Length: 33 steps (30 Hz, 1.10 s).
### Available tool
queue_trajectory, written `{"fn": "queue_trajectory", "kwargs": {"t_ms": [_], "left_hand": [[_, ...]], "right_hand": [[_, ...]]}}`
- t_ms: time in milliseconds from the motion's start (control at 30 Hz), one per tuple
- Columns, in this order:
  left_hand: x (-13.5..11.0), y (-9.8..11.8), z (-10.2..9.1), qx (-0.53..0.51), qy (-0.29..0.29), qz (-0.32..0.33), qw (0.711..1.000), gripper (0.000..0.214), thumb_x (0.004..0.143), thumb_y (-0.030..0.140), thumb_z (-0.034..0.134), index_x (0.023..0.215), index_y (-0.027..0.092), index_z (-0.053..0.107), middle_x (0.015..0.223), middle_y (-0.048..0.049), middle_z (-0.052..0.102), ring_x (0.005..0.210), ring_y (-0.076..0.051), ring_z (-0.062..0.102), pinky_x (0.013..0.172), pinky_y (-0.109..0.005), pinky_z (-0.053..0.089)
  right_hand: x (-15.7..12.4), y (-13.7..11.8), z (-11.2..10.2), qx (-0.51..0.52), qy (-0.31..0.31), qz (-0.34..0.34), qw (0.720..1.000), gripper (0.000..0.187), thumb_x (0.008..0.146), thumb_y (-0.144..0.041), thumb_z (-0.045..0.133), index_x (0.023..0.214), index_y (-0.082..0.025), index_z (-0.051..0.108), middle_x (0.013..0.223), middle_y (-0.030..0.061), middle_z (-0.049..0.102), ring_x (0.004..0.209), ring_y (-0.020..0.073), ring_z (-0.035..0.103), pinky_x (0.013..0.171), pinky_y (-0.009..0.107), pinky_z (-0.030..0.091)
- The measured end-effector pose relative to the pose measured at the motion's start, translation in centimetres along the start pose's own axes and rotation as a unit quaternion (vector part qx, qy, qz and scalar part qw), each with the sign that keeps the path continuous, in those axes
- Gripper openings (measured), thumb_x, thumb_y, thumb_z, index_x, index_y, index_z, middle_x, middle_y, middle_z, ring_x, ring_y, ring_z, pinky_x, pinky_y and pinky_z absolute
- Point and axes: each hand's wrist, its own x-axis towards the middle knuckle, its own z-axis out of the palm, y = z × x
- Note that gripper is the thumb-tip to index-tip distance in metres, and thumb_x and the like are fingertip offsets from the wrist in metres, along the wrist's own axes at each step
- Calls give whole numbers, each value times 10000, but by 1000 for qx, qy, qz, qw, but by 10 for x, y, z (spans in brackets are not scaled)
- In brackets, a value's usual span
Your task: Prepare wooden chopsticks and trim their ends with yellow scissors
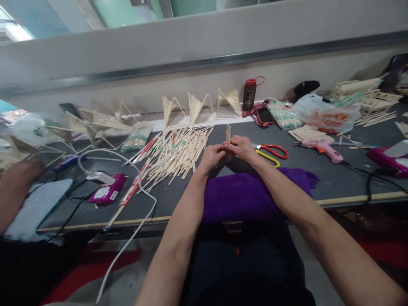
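Purple cloth (242,197) lies folded along the near edge of the desk (172,199), right in front of you, with your forearms passing over it. Just beyond its far edge, your left hand (213,156) and right hand (242,148) meet, fingertips pinched together on a small bundle of sticks (228,135) that stands roughly upright between them. You probably have only a few sticks there, but the fingers cover the lower ends, so the count is hard to tell.

Just past the cloth's far right side, beside your right wrist, rest scissors (276,151) with one red and one yellow handle. Farther right of the cloth you have a pink glue gun (321,148), and beyond that a white plastic bag (325,111). To the cloth's far left spreads a pile of loose sticks (178,148), many lying across one another. Straight beyond the cloth, near the wall, stand twisted stick structures (194,108) and a dark bottle (249,95) with a red cap. Well left of the cloth sits a magenta power block (108,191); past it, a co-worker's hand (30,170) shows blurred.
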Motion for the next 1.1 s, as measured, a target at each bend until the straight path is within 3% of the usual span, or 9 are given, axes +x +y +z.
{"fn": "queue_trajectory", "kwargs": {"t_ms": [200,333,567,633,733,867,933,1000,1100], "left_hand": [[-4,1,-2,46,-1,51,998,291,704,282,517,849,150,732,656,-9,652,623,-122,557,576,-207,403],[-11,5,1,71,15,85,994,245,714,235,501,809,152,711,665,-1,652,635,-117,557,620,-212,409],[-31,7,5,75,126,107,983,185,754,305,538,812,175,656,725,1,644,637,-110,539,631,-223,404],[-39,5,-6,84,167,97,978,196,756,302,536,838,172,658,733,-1,641,652,-111,542,649,-221,403],[-51,-1,-41,100,236,56,965,271,763,314,521,931,153,661,762,-10,644,673,-113,554,669,-219,407],[-52,-12,-98,216,241,-28,946,359,735,346,556,1021,154,657,744,-15,647,671,-135,562,670,-234,403],[-42,-16,-116,294,222,-46,929,355,719,331,575,1021,170,667,802,-37,668,730,-160,577,695,-248,401],[-28,-18,-124,354,208,-80,908,352,722,330,576,1021,172,672,867,-70,683,802,-195,593,731,-272,405],[-12,-21,-119,426,214,-122,871,393,731,311,563,1084,161,649,1006,-127,674,929,-253,598,782,-315,414]], "right_hand": [[-2,2,2,31,-18,12,999,231,802,-322,548,831,-178,726,752,18,604,651,108,541,560,207,389],[-7,-4,-4,108,-20,33,993,281,781,-360,556,872,-147,714,762,24,618,577,98,536,531,220,416],[-11,-12,-7,208,16,78,975,395,742,-436,571,921,-101,679,496,-30,528,446,102,481,472,232,403],[-10,-9,-4,188,16,97,977,379,735,-437,567,872,-101,680,479,-31,521,435,103,474,456,227,386],[-8,-2,0,132,11,97,986,340,752,-424,541,767,-113,678,468,-26,517,435,102,464,457,221,361],[-7,3,5,88,-3,68,994,327,781,-410,506,731,-134,674,486,-23,527,467,103,470,479,216,338],[-7,4,5,80,-9,62,995,323,786,-406,501,715,-139,668,494,-21,528,479,105,472,483,217,329],[-8,4,4,73,-12,59,995,315,789,-396,498,688,-144,656,501,-16,532,487,107,472,489,220,325],[-8,2,2,65,-8,71,995,313,790,-395,496,669,-148,647,496,-11,533,494,112,474,499,225,327]]}}
